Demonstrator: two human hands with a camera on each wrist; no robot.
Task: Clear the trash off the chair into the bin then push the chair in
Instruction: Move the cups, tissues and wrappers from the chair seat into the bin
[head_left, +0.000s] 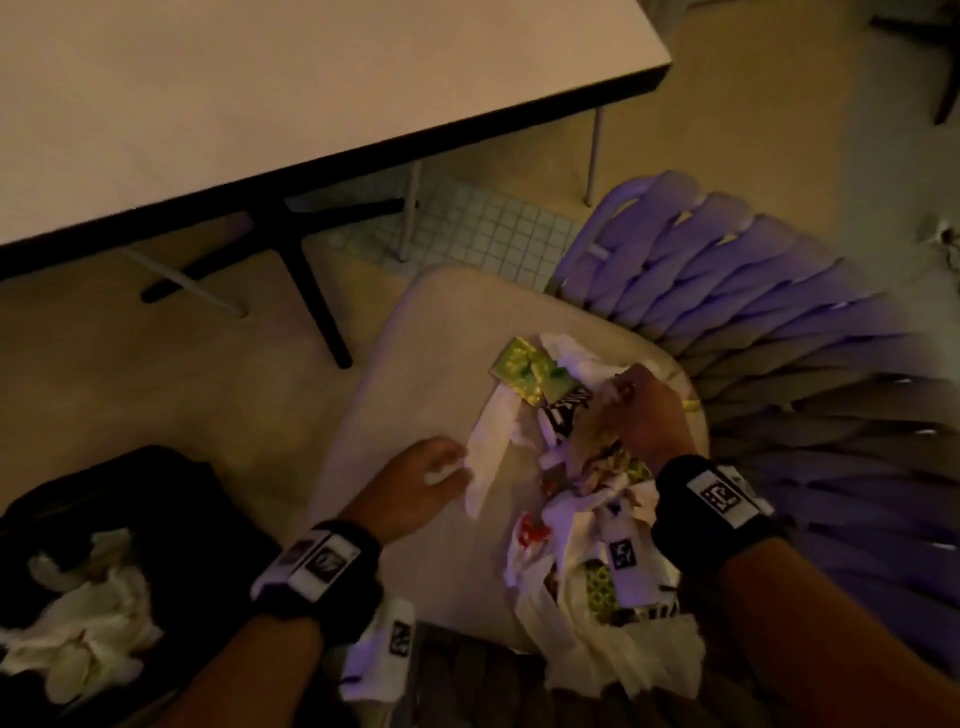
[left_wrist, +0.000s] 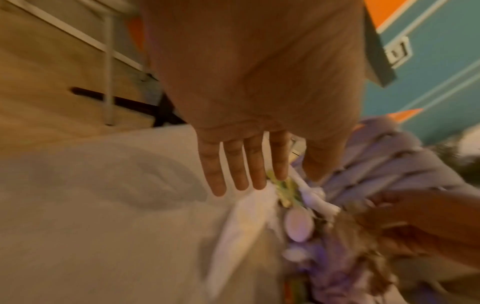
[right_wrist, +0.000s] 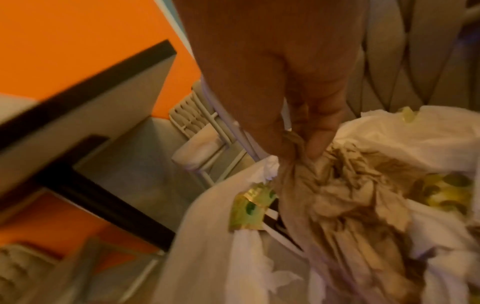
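The right hand (head_left: 647, 415) pinches crumpled brown paper (right_wrist: 345, 185) in the trash pile (head_left: 587, 499) along the chair cushion's (head_left: 415, 374) back edge, beside the woven backrest (head_left: 779, 312). The left hand (head_left: 415, 488), fingers (left_wrist: 233, 164) straight and together, holds nothing, hovering beside a white napkin (head_left: 488, 447). The black bin (head_left: 130, 519), holding tissues, stands left of the chair.

Crumpled trash (head_left: 582, 467) heaped on cream-seated chair (head_left: 415, 374), black bin (head_left: 156, 519) beside, seemingly part-filled

The chair (head_left: 769, 312) has a purple woven back and a beige seat. The trash (head_left: 571, 467) is white, brown and green-patterned.
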